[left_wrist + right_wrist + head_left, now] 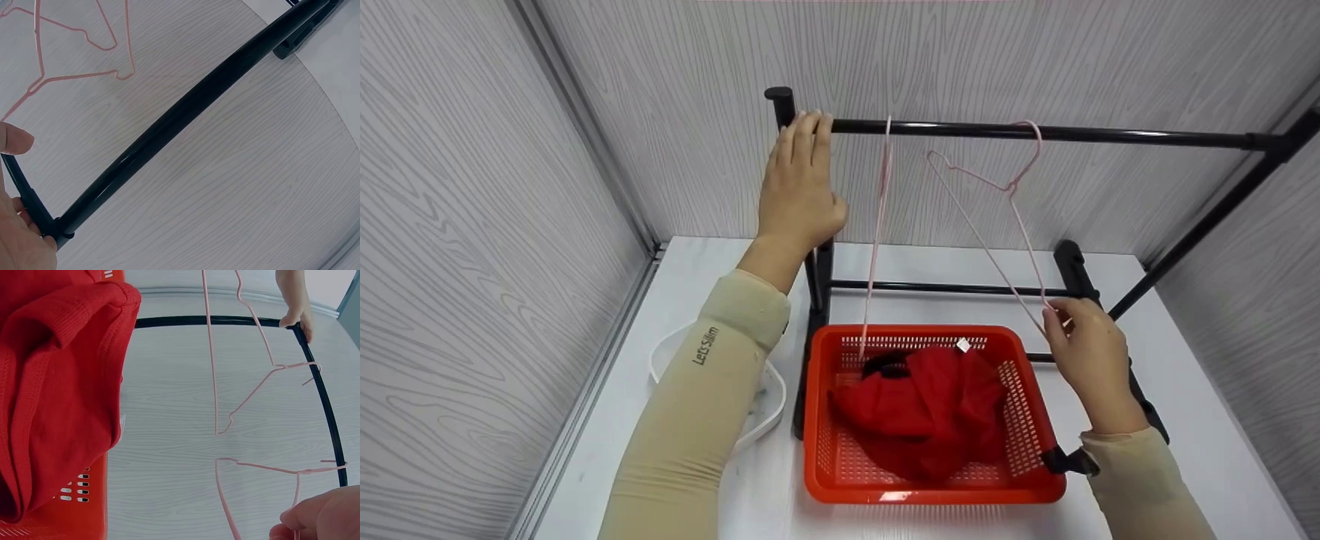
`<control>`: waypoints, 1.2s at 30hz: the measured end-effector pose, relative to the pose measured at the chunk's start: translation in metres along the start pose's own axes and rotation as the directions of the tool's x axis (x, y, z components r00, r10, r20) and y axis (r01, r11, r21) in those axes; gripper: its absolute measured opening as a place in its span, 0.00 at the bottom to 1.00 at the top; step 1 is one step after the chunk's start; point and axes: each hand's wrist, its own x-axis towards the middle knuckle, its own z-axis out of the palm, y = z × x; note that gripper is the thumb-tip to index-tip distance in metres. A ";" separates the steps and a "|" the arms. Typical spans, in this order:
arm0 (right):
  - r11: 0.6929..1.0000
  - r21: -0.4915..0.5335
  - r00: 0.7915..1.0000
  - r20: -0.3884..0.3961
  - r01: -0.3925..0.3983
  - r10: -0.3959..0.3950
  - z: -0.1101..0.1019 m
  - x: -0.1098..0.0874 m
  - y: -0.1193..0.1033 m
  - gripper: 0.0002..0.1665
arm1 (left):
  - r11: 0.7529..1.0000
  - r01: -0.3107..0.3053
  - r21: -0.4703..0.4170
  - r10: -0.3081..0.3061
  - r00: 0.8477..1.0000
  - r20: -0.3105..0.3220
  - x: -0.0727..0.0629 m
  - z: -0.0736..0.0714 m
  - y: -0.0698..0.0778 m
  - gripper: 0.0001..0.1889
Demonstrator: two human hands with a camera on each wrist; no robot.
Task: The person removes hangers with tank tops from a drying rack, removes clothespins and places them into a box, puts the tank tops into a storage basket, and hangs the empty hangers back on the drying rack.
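My left hand (802, 184) grips the left end of the black clothes rack's top bar (960, 130), its fingers over the bar near the corner joint. With thumb and fingers, my right hand (1087, 352) pinches the lower right corner of a pink hanger (1011, 186), whose hook hangs over the bar. This hanger is tilted, its held corner drawn down and right. Further left on the same bar hangs a second pink hanger (885, 165), seen nearly edge-on from the head. Below them, a red garment (930, 412) lies bunched up in an orange-red plastic basket (934, 497).
A white-rimmed container (780, 390) sits left of the basket, partly hidden behind my left sleeve. The rack's side posts and lower bars (952, 286) stand on the white table (765, 495). Wood-patterned panels (457, 187) enclose the sides and back.
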 end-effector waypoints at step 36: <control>0.999 0.045 0.999 -0.036 0.027 -0.026 -0.014 -0.003 -0.004 0.11 | 1.000 -0.009 -0.018 0.009 1.000 0.024 -0.002 0.001 0.000 0.47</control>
